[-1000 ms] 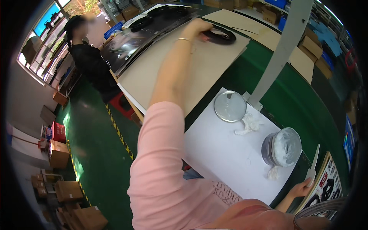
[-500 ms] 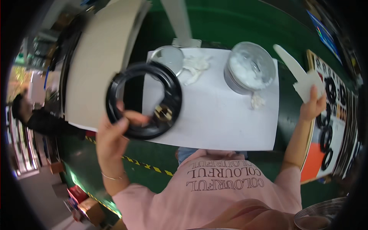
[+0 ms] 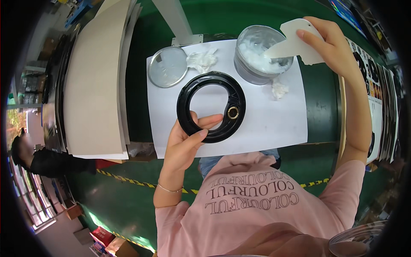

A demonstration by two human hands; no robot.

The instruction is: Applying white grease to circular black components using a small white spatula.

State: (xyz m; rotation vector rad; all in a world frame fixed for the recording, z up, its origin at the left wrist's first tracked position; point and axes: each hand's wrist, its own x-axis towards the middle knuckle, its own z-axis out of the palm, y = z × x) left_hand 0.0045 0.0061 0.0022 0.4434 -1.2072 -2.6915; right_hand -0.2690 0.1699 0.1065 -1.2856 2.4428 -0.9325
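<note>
My left hand (image 3: 182,141) grips a black plastic ring (image 3: 236,95) by its lower left rim, thumb on top and fingers through the opening. A small brass-coloured round insert (image 3: 233,112) sits in the widened right side of the ring, which is held above the white sheet. In my right hand (image 3: 334,45) is a flat white scraper (image 3: 297,40), pinched between thumb and fingers. Its narrow end reaches over the rim of a round tin (image 3: 252,77) and meets the white grease (image 3: 256,49) inside.
A round lid (image 3: 168,67), a crumpled tissue (image 3: 202,61) and a smaller wad (image 3: 280,89) lie on the white sheet (image 3: 274,124). Large boards (image 3: 96,85) stand at left, printed panels (image 3: 376,92) at right. A metal post (image 3: 173,19) rises behind. A dark-sleeved person (image 3: 53,162) is far left.
My left hand has brought the ring rightward over the sheet, its face now turned up to me. My right hand has swung the scraper from beside the right panels to the tin.
</note>
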